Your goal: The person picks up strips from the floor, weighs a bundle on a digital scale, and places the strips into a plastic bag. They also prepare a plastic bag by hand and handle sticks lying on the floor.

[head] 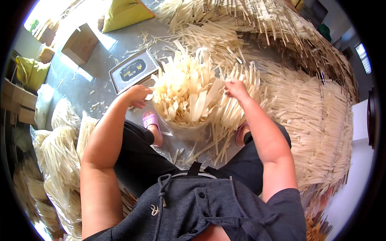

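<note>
Between my knees stands a translucent plastic tub (187,131), heaped with pale, flat dried strips (184,90) that look like noodles or tofu skin. My left hand (140,95) is at the tub's left side, with a small pale piece by its fingertips; whether it grips that piece is unclear. On the right, my right hand (235,89) has its fingers bent at the end of a wide pale strip (211,93) that leans out of the tub. Under that hand more loose strips (232,111) hang down beside the tub to the floor.
A metal tray-like scale (134,71) lies beyond my left hand. Piled strips on sticks (307,120) fill the right side. Bagged strips (60,150) stand at the left. Farther off are a cardboard box (80,45) and a yellow sack (126,15). My feet in pink sandals (152,122) flank the tub.
</note>
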Demonstrator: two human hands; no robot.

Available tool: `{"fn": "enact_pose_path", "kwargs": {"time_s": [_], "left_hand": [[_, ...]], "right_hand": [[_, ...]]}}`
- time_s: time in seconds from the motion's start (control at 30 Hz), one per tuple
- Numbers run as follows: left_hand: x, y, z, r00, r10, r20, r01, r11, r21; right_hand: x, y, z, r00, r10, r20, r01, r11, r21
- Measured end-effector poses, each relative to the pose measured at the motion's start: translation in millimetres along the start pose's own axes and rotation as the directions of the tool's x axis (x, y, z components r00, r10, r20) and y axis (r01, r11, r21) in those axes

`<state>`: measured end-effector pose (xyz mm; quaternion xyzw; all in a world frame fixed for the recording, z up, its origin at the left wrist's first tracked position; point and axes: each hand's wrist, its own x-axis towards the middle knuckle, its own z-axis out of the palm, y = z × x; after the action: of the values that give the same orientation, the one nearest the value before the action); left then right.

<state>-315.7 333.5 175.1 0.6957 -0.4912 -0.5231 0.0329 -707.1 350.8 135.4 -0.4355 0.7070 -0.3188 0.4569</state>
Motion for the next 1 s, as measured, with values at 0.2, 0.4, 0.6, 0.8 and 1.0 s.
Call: {"fn": "enact_pose_path", "kwargs": {"time_s": [0.2,0.4,0.6,0.8,1.0], "left_hand": [[37,-22,19,0.996,0.092,0.014,-0.088,0.976,-0.198],[52,-22,37,0.998,0.06,0.01,-0.056,0.974,-0.218],[54,-46,29,0.961,0.234,-0.149,-0.234,0.972,0.02],[11,-43,3,0.827,0.517,-0.224,-0.527,0.85,0.016],[-12,-21,-13,0.778,0.519,-0.353,-0.594,0.792,-0.144]], "right_hand": [[7,5,7,0.965,0.114,0.238,-0.131,0.99,0.059],[34,5,7,0.887,0.335,0.318,-0.33,0.941,-0.07],[22,-4,13,0.889,0.278,0.364,-0.224,0.957,-0.185],[-32,-45,-8,0.955,-0.073,0.288,0.041,0.992,0.117],[-38,-52,-5,0.934,-0.329,0.141,0.264,0.899,0.348]]}}
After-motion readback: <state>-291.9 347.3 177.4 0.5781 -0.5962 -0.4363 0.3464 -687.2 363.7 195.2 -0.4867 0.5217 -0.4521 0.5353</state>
